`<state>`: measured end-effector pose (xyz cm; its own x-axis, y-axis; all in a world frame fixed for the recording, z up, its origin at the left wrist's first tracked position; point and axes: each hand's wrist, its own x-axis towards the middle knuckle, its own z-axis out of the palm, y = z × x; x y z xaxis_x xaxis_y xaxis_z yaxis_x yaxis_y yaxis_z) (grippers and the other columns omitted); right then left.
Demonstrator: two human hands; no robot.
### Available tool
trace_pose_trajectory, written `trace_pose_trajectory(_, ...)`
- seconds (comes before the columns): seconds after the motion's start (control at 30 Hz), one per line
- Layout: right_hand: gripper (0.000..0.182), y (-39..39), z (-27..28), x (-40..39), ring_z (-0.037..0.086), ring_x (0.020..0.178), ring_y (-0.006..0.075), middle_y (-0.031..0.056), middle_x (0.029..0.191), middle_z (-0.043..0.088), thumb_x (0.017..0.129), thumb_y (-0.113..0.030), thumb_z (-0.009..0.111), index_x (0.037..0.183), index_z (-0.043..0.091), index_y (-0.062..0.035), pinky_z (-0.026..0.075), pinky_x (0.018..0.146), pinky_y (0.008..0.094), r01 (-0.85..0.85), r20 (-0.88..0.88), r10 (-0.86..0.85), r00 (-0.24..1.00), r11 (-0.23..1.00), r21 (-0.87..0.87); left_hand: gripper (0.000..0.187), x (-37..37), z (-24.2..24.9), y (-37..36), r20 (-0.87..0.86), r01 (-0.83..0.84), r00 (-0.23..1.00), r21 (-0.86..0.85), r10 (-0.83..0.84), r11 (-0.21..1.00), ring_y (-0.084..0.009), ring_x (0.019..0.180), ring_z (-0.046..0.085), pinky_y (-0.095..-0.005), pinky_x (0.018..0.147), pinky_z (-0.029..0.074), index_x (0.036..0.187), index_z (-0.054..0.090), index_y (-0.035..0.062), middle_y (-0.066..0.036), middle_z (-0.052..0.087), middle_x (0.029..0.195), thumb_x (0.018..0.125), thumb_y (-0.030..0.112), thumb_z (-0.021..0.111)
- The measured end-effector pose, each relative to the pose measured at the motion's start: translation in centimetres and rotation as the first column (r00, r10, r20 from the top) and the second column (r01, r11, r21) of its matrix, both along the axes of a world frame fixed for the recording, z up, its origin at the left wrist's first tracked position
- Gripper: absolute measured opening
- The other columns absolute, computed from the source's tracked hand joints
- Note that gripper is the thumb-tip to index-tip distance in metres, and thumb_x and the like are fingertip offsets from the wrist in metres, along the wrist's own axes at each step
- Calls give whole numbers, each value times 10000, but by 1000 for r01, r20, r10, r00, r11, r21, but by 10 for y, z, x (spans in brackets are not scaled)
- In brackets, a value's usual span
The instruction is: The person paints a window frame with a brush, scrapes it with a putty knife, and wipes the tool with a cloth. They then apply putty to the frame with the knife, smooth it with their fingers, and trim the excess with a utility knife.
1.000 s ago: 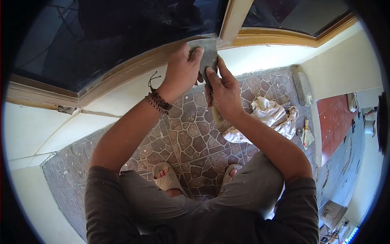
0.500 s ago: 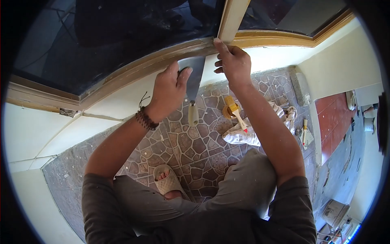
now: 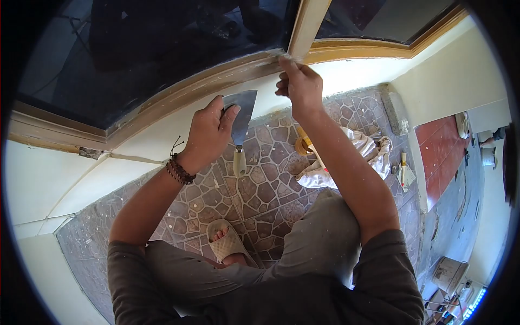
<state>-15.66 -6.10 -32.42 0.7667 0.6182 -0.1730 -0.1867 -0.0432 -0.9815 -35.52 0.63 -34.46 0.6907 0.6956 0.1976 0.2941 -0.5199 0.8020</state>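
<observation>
A putty knife (image 3: 245, 111) is held by its wide metal blade in my left hand (image 3: 208, 129), thumb on the near face. Its pale handle points down towards the floor, and the blade is below the sill, apart from it. At the foot of the window's upright post (image 3: 309, 27), my right hand (image 3: 304, 89) reaches the brown wooden sill (image 3: 216, 81) with its thumb and forefinger close together and the other fingers curled. A greyish smear shows on the wood by those fingertips. Whether anything small is pinched there is hidden.
Behind my right forearm lie a crumpled pale cloth (image 3: 319, 179) and a round yellowish container (image 3: 302, 145), partly covered. A paintbrush (image 3: 403, 169) rests farther right. Dark glass (image 3: 179, 49) fills the window frame. A concrete block (image 3: 395, 111) stands by the wall; my sandalled foot (image 3: 227, 244) is below.
My left hand has moved left and slightly down with the putty knife, away from the sill. My right hand has slid slightly left and down along the sill corner.
</observation>
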Motion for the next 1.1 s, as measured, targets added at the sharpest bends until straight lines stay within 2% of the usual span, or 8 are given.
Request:
trace_pose_trajectory(0.17, 330, -18, -41, -18, 658, 624, 197, 135, 771, 677, 779, -221, 777, 946, 677, 46, 543, 528, 318, -543, 31, 579, 815, 781, -309, 299, -16, 12, 7, -63, -41, 997, 52, 44, 998, -237, 451, 401, -359, 471, 353, 795, 465, -4, -149, 429, 534, 936, 213, 615)
trace_pose_trajectory(0.23, 311, -27, -46, -24, 683, 662, 255, 138, 789, 697, 758, -158, 772, 1003, 676, 8, 554, 618, 361, -393, 612, 509, 605, 860, -325, 277, -20, 14, 10, -89, -51, 994, 110, 61, 993, -259, 455, 409, -365, 479, 359, 816, 481, -10, -158, 436, 542, 932, 203, 615)
trace_pose_trajectory(0.37, 427, -21, -11, -8, 677, 711, 327, 129, 784, 695, 779, -91, 678, 1195, 588, -51, 543, 669, 420, -72, 818, 150, 556, 989, -132, 219, -23, 14, 12, -123, -20, 992, 155, 39, 988, -90, 490, 391, -285, 470, 340, 930, 530, 3, -36, 436, 547, 957, 210, 594)
trace_pose_trajectory(0.57, 618, -22, -25, 0, 655, 700, 359, 162, 765, 665, 783, -93, 646, 1374, 465, -90, 541, 664, 445, -90, 810, 413, 417, 905, -415, 317, -24, 15, 4, -140, -6, 990, 87, 18, 996, -260, 455, 389, -371, 483, 355, 759, 432, -3, -164, 414, 534, 933, 194, 611)
trace_pose_trajectory(0.63, 658, -17, -22, -3, 652, 702, 359, 153, 768, 653, 784, -103, 641, 1408, 434, -132, 541, 675, 451, -113, 902, 299, 312, 954, -277, 271, -28, 13, 4, -208, 25, 978, 90, -5, 996, -81, 489, 376, -277, 467, 333, 840, 472, 11, -35, 433, 544, 963, 223, 588)
trace_pose_trajectory(0.77, 669, -24, -16, -24, 659, 733, 350, 160, 805, 655, 808, -127, 623, 1432, 391, -195, 543, 675, 451, -278, 892, 428, 146, 883, -378, 276, -31, 15, 4, -175, 37, 985, 167, -7, 985, -77, 486, 389, -273, 467, 342, 834, 468, 16, -34, 448, 545, 966, 229, 584)
trace_pose_trajectory(0.9, 730, -21, -7, -3, 663, 743, 359, 172, 834, 666, 827, -145, 611, 1477, 280, -159, 543, 690, 459, -61, 871, 362, 331, 930, -364, 280, -36, 17, 3, -203, 15, 979, 96, 5, 995, -73, 491, 409, -270, 471, 361, 824, 459, 23, -31, 455, 550, 970, 229, 578)
trace_pose_trajectory(1.1, 738, -24, 7, 4, 672, 649, 320, 136, 711, 667, 840, -197, 637, 1491, 288, -171, 555, 642, 437, 137, 840, 533, 101, 829, -543, 279, -38, 16, 5, -189, 30, 982, 85, -13, 996, -74, 490, 418, -272, 470, 370, 824, 458, 24, -31, 462, 553, 972, 229, 575)
